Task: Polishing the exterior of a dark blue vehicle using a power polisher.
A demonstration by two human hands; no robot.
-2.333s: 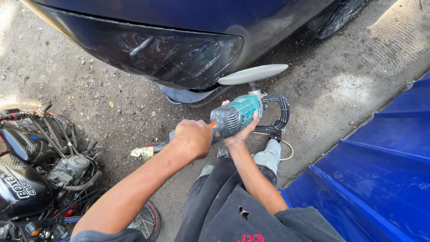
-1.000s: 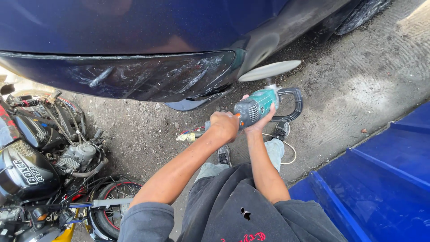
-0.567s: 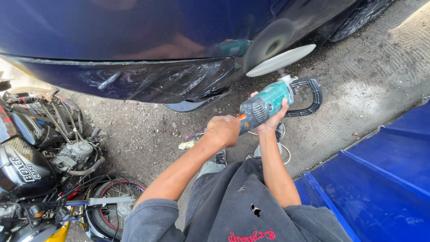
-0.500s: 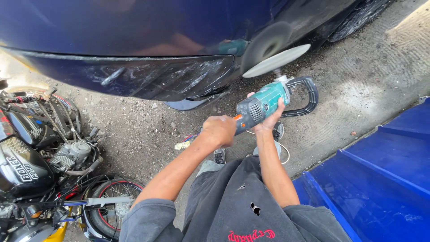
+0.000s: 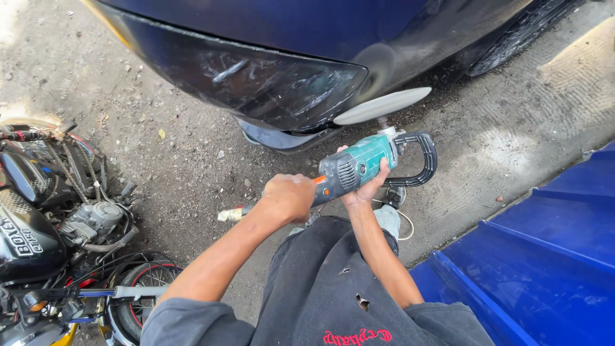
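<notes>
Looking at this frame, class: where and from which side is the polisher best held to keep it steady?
Probably two-handed. The polisher lies slanted, pad up at the car. The left hand wraps the rear grip from above; the right hand cups the teal body from below. The black loop handle by the head stands free and would give more leverage, taken from the right.
</notes>
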